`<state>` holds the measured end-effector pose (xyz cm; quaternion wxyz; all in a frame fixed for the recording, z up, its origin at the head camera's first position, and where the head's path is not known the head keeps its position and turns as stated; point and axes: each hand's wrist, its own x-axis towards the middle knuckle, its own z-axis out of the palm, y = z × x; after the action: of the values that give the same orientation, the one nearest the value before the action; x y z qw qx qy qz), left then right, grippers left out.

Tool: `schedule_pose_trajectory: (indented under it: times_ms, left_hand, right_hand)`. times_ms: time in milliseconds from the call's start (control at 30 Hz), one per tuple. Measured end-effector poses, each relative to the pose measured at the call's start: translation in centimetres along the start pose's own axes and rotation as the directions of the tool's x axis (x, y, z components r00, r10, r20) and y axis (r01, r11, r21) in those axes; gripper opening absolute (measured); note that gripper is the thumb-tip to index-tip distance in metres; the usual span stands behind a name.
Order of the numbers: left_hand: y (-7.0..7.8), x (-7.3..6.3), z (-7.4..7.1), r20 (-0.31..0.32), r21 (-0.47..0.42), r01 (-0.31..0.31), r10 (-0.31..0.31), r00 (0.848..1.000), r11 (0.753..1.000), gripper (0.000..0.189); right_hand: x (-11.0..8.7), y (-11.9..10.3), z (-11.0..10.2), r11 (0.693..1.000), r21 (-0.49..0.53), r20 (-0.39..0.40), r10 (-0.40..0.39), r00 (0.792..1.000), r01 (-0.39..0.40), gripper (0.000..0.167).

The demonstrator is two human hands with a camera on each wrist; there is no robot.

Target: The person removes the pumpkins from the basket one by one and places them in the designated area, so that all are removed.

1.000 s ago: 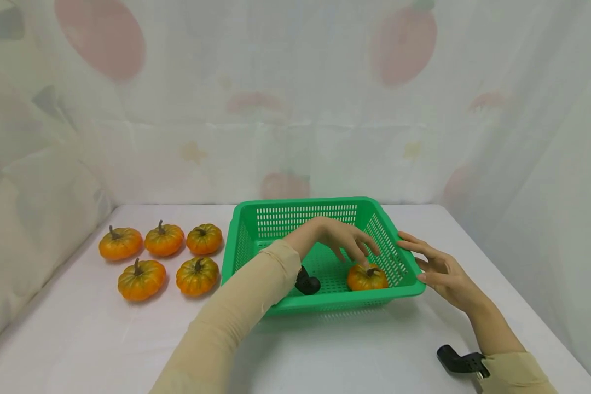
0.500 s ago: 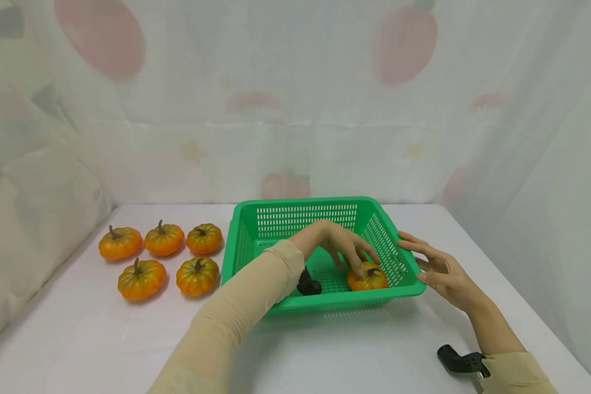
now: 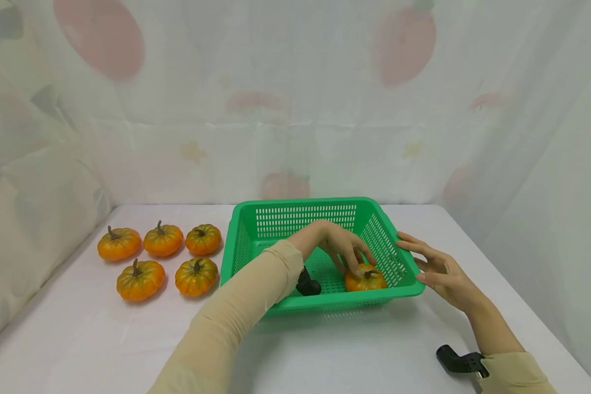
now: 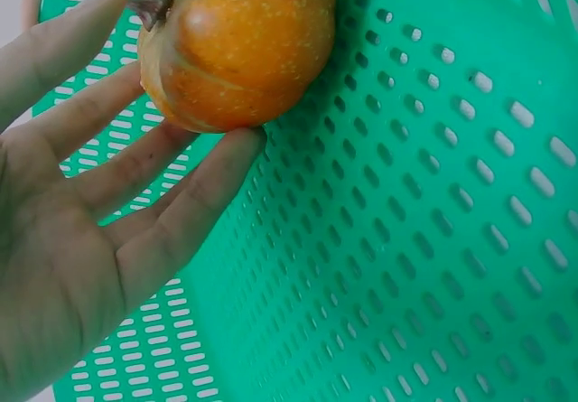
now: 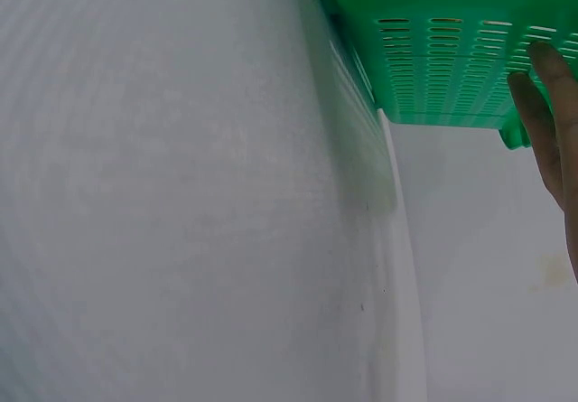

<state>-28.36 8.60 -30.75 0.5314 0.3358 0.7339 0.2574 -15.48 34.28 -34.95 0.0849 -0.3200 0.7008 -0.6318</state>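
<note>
A small orange-green pumpkin [image 3: 366,279] sits inside the green plastic basket [image 3: 320,300], near its right end. My left hand [image 3: 342,246] reaches over the basket's near rim and holds this pumpkin, thumb by the stem and fingers along its side. In the left wrist view, the thumb lies beside the stem of the pumpkin [image 4: 248,45] and the fingertips touch its lower side. My right hand [image 3: 445,276] rests at the basket's right rim with extended fingers and the thumb near the front corner. In the right wrist view, fingers [image 5: 542,122] lie against the outer slotted wall.
Several more pumpkins [image 3: 196,277] stand in two rows on the white table [image 3: 345,350], left of the basket. Pale printed curtains [image 3: 295,109] enclose the back and sides. Black wrist devices [image 3: 460,361] are worn at both wrists.
My left hand has lowered from above the pumpkin, and its fingers have closed in around it. My right hand has stayed at the basket's rim.
</note>
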Motion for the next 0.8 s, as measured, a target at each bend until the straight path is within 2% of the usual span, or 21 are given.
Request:
schedule_pose_trajectory:
  times_ms: [333,633,800]
  left_hand:
    - [0.06,-0.11,-0.06,-0.037,-0.067,-0.007,0.004,0.999,0.998,0.052]
    - [0.19,-0.19,0.11,0.010,-0.088,-0.021,0.022,1.000,0.996,0.054]
    - [0.36,-0.30,0.39,0.035,-0.116,-0.005,0.009,0.999,0.993,0.055]
  right_hand:
    - [0.07,-0.08,0.17,1.000,0.005,0.010,-0.012,1.000,0.012,0.060]
    - [0.05,-0.03,0.08,0.999,0.028,0.026,-0.024,0.999,0.023,0.060]
    - [0.02,0.00,0.13,0.999,0.027,0.024,-0.025,0.999,0.024,0.060]
